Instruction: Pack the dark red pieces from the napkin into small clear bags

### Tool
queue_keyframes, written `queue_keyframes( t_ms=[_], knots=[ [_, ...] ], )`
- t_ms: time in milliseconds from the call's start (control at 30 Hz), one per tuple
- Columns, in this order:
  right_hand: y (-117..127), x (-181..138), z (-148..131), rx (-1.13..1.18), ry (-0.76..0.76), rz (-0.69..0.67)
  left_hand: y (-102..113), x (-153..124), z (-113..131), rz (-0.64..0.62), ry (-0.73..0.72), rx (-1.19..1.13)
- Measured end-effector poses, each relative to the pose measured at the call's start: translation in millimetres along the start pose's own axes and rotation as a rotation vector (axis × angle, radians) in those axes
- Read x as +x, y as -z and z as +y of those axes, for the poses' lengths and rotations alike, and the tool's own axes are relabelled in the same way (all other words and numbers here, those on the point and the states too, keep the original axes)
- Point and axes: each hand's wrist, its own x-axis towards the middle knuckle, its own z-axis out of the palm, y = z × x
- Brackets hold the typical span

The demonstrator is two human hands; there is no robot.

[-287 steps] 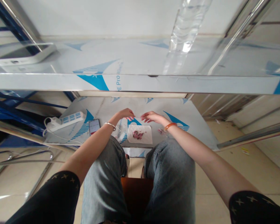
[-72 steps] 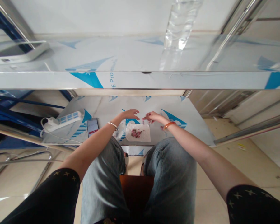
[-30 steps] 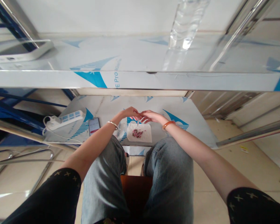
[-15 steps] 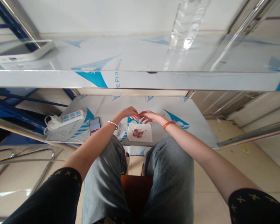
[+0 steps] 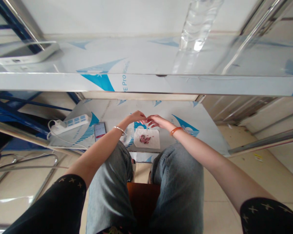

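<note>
My left hand (image 5: 138, 116) and my right hand (image 5: 157, 120) meet at the fingertips above the lower shelf. The fingers of both are bent and pinched together. A thin pale strip (image 5: 147, 126) seems to hang down where the fingertips come together; it is too small and blurred to name. Just below and nearer to me lies a white sheet (image 5: 154, 140), like a paper napkin. Small dark pink and reddish bits (image 5: 145, 139) are heaped on its left half, with a few scattered to the right.
On the lower shelf (image 5: 205, 130), a phone (image 5: 100, 130) and a white power strip (image 5: 74, 122) with a plugged-in cord lie to the left. Above, the upper shelf (image 5: 146, 84) carries a clear plastic bottle (image 5: 197, 29) and a white-edged device (image 5: 26, 53). My knees (image 5: 178, 165) flank the sheet.
The whole view has shifted slightly. Both hands stay together at the same spot, and the pale strip below the fingertips shows a little more plainly.
</note>
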Motion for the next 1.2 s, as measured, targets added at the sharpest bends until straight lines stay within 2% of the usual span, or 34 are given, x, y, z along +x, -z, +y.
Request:
queue_keyframes(
  t_ms=[133,367,500,700,867,967,1200],
  knots=[
    [1.8,1.3,1.0,0.034,-0.001,-0.061,3.6,-0.8,-1.3,-0.001,0.002,-0.069],
    [2.0,6.8,4.9,0.043,0.053,-0.053,4.3,-11.2,7.0,0.033,0.032,-0.072],
    [-2.2,2.6,2.0,-0.092,0.041,-0.006,-3.3,-8.1,10.4,0.064,0.016,0.087],
    [-17.5,-4.1,-2.3,-0.233,-0.007,0.059,-11.9,-2.2,11.1,0.092,-0.033,0.519],
    [-28.3,0.6,0.3,-0.338,-0.017,0.170,-16.7,0.4,9.9,0.111,-0.046,0.827],
    [-30.2,5.6,0.4,-0.378,-0.001,0.244,-15.5,0.5,12.2,0.144,-0.013,0.871],
    [-25.2,16.5,2.3,-0.430,0.111,0.355,-8.3,-2.5,17.8,0.258,0.016,0.772]
  ],
)
